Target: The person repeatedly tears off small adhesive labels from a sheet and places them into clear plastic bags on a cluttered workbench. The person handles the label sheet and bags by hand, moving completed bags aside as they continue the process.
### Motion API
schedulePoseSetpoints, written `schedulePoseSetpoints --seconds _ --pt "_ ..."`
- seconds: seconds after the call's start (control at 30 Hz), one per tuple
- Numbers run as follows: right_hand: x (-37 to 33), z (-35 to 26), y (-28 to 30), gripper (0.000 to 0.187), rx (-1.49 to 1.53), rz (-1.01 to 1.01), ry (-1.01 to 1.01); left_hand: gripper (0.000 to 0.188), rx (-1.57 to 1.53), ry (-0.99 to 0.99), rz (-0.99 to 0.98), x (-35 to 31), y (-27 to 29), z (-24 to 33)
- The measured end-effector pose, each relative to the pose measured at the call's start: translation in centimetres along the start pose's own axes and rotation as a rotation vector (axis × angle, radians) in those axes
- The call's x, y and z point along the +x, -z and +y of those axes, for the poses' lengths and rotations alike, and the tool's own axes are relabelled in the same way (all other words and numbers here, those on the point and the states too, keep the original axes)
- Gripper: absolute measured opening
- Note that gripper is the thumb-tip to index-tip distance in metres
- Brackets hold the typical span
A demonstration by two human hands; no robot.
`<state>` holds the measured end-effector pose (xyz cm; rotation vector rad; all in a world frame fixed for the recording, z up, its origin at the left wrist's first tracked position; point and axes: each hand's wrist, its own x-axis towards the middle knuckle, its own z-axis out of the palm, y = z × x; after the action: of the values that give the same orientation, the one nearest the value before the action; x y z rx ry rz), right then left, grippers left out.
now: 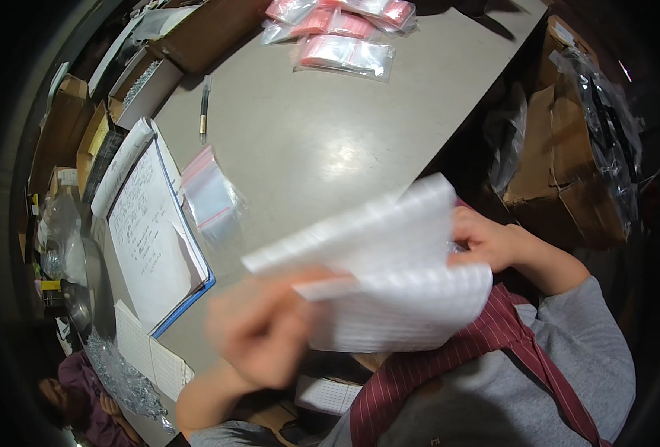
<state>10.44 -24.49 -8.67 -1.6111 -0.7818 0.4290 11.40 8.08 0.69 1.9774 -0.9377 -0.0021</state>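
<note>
Above the near part of the table, a folded white sheet [404, 313] with a faint grid pattern is held between my hands, smeared by motion. My right hand [482, 238] is closed on the sheet's right side, its fingers bent at the edge. Curled at the left edge of the sheet's nearer layer is my left hand [266, 324], blurred, which appears to grip it. A clear zip bag [209, 190] with red lines lies flat, beyond my left hand. Beside that bag rests a blue clipboard [185, 307] carrying handwritten paper [147, 223].
Packs of red-lined clear bags [348, 56] are piled at the far edge. A pen [204, 112] lies left of centre. Open cardboard boxes [147, 89] line the left side, and another carton [553, 149] stands off the right edge. Another person [91, 395] is at lower left.
</note>
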Motion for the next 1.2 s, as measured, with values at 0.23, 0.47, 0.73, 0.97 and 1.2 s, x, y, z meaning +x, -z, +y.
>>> schedulePoseSetpoints --seconds 0.23,0.47,0.73,0.97,1.2 --pt "0.5 -3.2 -0.2 0.070 0.506 0.185 -0.325 0.022 -0.715 0.502 0.568 1.9 -0.3 -2.8" --pt "2.3 -5.6 2.0 0.071 0.342 0.367 -0.254 0.027 -0.669 0.538 0.385 2.2 -1.3 -1.9" --pt "6.9 -6.9 1.6 0.028 -0.471 0.540 0.182 0.022 -0.371 0.405 0.380 1.6 -1.0 -1.0" --pt "8.2 -5.7 1.3 0.024 -0.487 0.256 0.169 0.019 -0.302 0.396 0.301 1.8 -0.8 -1.1" --pt "8.2 -7.0 1.5 0.024 -0.208 0.206 -0.057 0.016 -0.319 0.554 0.140 1.9 -0.4 -1.1"
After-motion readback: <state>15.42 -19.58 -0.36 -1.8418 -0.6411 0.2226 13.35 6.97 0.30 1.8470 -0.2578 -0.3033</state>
